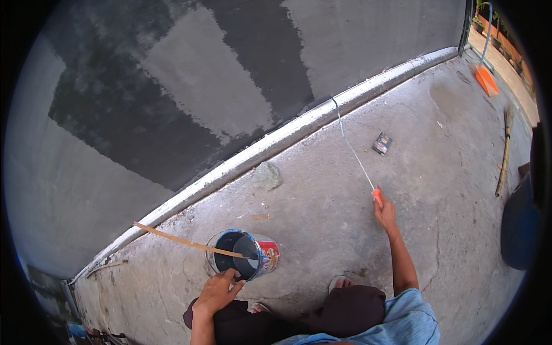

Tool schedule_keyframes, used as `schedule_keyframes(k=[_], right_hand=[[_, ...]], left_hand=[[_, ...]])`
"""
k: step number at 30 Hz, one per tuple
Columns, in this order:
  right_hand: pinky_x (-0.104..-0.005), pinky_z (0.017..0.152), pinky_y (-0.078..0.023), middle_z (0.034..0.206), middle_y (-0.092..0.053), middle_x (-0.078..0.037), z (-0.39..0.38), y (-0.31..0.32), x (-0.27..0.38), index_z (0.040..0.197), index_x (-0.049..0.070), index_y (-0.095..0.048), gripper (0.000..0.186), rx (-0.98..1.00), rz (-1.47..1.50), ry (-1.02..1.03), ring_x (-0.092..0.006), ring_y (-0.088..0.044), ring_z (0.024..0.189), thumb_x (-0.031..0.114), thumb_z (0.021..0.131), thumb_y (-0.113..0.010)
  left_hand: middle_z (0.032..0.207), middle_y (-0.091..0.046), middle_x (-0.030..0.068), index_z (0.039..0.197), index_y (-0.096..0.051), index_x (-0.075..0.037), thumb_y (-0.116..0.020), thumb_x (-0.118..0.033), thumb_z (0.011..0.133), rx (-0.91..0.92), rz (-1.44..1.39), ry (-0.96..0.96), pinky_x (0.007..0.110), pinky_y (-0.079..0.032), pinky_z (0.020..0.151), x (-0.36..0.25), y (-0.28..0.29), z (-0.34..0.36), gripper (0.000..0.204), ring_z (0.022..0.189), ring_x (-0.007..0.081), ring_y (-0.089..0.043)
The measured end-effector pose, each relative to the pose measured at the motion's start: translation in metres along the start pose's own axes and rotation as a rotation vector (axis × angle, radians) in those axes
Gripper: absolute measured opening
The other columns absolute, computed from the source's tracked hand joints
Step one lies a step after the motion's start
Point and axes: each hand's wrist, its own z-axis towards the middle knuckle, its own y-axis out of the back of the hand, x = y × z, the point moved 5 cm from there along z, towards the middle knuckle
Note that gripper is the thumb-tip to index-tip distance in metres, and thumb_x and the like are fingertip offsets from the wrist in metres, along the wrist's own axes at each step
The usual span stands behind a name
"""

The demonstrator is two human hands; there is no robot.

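A paint bucket (268,256) with a red and blue label stands tilted in front of me, dark grey paint inside. Across its mouth leans a flat wooden stick (184,240), one end down in the bucket. My left hand (219,291) has its fingers curled over the bucket's near rim. In my right hand (385,213), the fingers wrap round the orange handle of a paint roller (377,196). Its long thin metal rod reaches to the foot of the wall (368,34), where I cannot make out the roller head. Dark wet-looking patches cover parts of the grey wall.
A white-splashed ledge (276,140) runs along the wall's base. On the concrete lie a small dark box (382,144), a flat grey lump (267,176) and a brush broom (505,152). An orange dustpan (486,80) is far right; a blue drum (517,230) stands right.
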Motion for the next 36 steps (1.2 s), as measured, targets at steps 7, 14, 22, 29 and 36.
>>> schedule_keyframes(k=[7, 14, 22, 29, 36], right_hand=[[-0.0449, 0.058, -0.047, 0.068, -0.061, -0.024, 0.007, -0.004, 0.003, 0.142, 0.015, -0.053, 0.049, 0.031, -0.039, 0.049, -0.0395, -0.062, 0.060, 0.028, 0.095, -0.059], [-0.0447, 0.061, -0.049, 0.073, -0.064, -0.024, 0.000, -0.022, 0.018, 0.143, 0.015, -0.052, 0.050, 0.038, 0.019, -0.006, -0.0413, -0.064, 0.065, 0.028, 0.095, -0.059], [-0.0386, 0.069, -0.051, 0.094, -0.066, -0.029, 0.026, -0.011, 0.061, 0.144, 0.012, -0.049, 0.048, -0.050, 0.236, 0.057, -0.0424, -0.067, 0.078, 0.022, 0.098, -0.057], [-0.0350, 0.067, -0.050, 0.088, -0.066, -0.026, 0.067, 0.016, 0.093, 0.143, 0.011, -0.051, 0.048, -0.087, 0.188, 0.093, -0.0294, -0.064, 0.066, 0.018, 0.096, -0.058], [-0.0396, 0.066, -0.050, 0.087, -0.065, -0.028, 0.041, 0.001, 0.041, 0.143, 0.013, -0.052, 0.048, -0.115, 0.173, 0.144, -0.0397, -0.064, 0.068, 0.020, 0.096, -0.058]], left_hand=[[0.098, -0.071, 0.0134, 0.108, -0.059, -0.007, -0.063, -0.039, 0.095, 0.013, -0.015, 0.010, 0.043, -0.052, 0.083, -0.003, 0.000, 0.003, 0.035, 0.094, 0.0337, -0.068], [0.098, -0.071, 0.0141, 0.109, -0.059, -0.007, -0.063, -0.040, 0.095, 0.009, -0.004, 0.003, 0.044, -0.052, 0.082, 0.000, -0.001, 0.006, 0.037, 0.093, 0.0345, -0.068], [0.098, -0.072, 0.0136, 0.107, -0.059, -0.006, -0.064, -0.040, 0.094, 0.023, -0.016, -0.004, 0.044, -0.053, 0.081, 0.000, -0.002, 0.011, 0.037, 0.094, 0.0335, -0.069], [0.100, -0.072, 0.0125, 0.107, -0.058, -0.006, -0.064, -0.038, 0.094, 0.025, -0.002, -0.003, 0.044, -0.052, 0.083, 0.002, -0.004, 0.013, 0.035, 0.095, 0.0334, -0.069], [0.102, -0.071, 0.0120, 0.107, -0.058, -0.007, -0.064, -0.038, 0.094, 0.036, -0.011, 0.016, 0.045, -0.051, 0.085, -0.003, 0.001, 0.012, 0.034, 0.097, 0.0336, -0.068]])
